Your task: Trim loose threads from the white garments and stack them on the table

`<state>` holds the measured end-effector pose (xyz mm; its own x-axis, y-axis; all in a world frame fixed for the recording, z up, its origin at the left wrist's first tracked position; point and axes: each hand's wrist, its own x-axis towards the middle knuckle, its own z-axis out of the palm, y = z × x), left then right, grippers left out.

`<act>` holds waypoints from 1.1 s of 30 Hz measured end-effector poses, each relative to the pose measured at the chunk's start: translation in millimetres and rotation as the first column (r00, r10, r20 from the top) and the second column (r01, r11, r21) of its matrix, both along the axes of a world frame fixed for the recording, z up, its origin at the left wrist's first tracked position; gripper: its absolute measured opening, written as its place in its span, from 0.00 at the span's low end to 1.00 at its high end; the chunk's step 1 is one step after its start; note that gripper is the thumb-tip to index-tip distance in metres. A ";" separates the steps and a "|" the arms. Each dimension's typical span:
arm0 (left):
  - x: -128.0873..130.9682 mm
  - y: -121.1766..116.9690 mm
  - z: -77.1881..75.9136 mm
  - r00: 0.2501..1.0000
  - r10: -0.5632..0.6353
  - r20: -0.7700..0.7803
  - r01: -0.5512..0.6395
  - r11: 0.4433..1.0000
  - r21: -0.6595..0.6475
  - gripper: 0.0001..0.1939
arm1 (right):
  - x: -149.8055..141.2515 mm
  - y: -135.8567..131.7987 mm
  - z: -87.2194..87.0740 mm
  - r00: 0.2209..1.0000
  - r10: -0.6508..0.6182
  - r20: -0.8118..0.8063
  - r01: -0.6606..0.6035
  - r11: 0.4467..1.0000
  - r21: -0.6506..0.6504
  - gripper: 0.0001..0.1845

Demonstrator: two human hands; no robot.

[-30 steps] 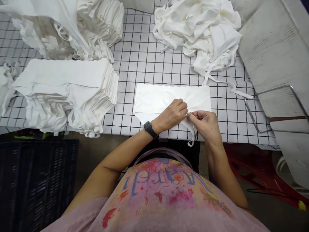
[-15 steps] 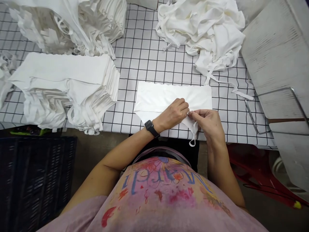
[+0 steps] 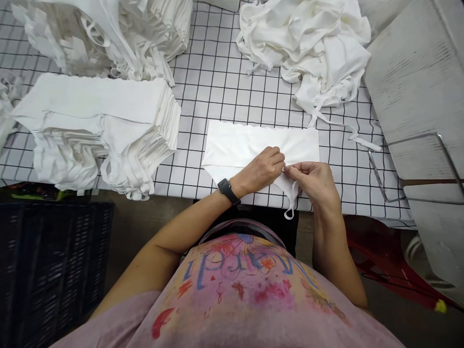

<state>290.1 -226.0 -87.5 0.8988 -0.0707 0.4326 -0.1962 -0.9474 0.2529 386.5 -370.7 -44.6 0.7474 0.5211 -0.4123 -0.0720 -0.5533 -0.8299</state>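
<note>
A white strapped garment, like a camisole top, lies flat on the checked tablecloth before me, its scalloped edge pointing away. My left hand, with a black watch on the wrist, is closed in a pinch on the garment right of its middle. Fingertips of my right hand pinch the same spot, close against the left ones. A thin white strap loop dangles below them over the table's front edge. The exact bit between the fingertips is hidden.
Neatly stacked white garments stand at the left, with another stack behind. A loose heap of white garments lies at the back right. A bent metal wire stand is at the right. Below are a dark crate and a red stool.
Both hands keep their pinch at the same place on the garment, with only a tiny shift of the right hand. The view has moved slightly.
</note>
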 end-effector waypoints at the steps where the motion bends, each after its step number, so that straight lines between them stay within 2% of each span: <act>1: 0.0 0.0 0.0 1.000 0.000 -0.005 0.000 1.000 -0.006 0.16 | -0.3 0.6 1.2 0.999 -0.026 -0.020 0.026 1.000 0.005 0.12; 5: -0.5 0.3 0.6 1.000 0.003 -0.022 -0.004 1.000 -0.027 0.16 | -0.9 -3.0 6.2 0.988 -0.152 0.019 0.153 0.988 -0.024 0.12; 7: -0.5 0.6 0.7 0.999 0.003 -0.033 -0.004 0.999 -0.040 0.16 | -0.6 -7.5 7.8 0.983 -0.173 0.060 0.175 0.984 -0.027 0.12; 12: 0.7 1.4 0.8 0.998 0.010 -0.066 -0.017 0.994 -0.111 0.14 | -3.0 -12.1 9.2 0.999 -0.040 0.028 0.040 0.999 0.008 0.11; 16: -0.4 2.5 3.9 0.994 0.029 -0.107 -0.045 0.987 -0.152 0.09 | -6.8 -7.3 9.5 1.000 -0.003 0.000 0.003 0.999 0.045 0.12; 19: -1.7 3.6 5.2 0.991 0.077 -0.110 -0.096 0.979 -0.180 0.07 | -7.0 -7.1 7.0 0.999 0.017 0.033 -0.017 1.000 0.010 0.14; 22: -1.0 4.3 3.2 0.992 0.068 -0.104 -0.088 0.974 -0.207 0.08 | -4.8 -10.7 1.5 0.997 0.066 0.047 -0.065 0.998 -0.024 0.16; 27: 1.1 2.8 1.0 0.998 0.023 -0.066 -0.031 0.990 -0.134 0.13 | -0.3 -11.6 -1.9 0.982 0.155 0.109 -0.151 0.988 -0.043 0.16; 33: -0.6 0.4 5.6 0.998 -0.011 -0.062 0.008 0.999 -0.043 0.15 | 2.8 -3.0 8.2 0.961 0.213 0.177 -0.196 0.975 -0.104 0.13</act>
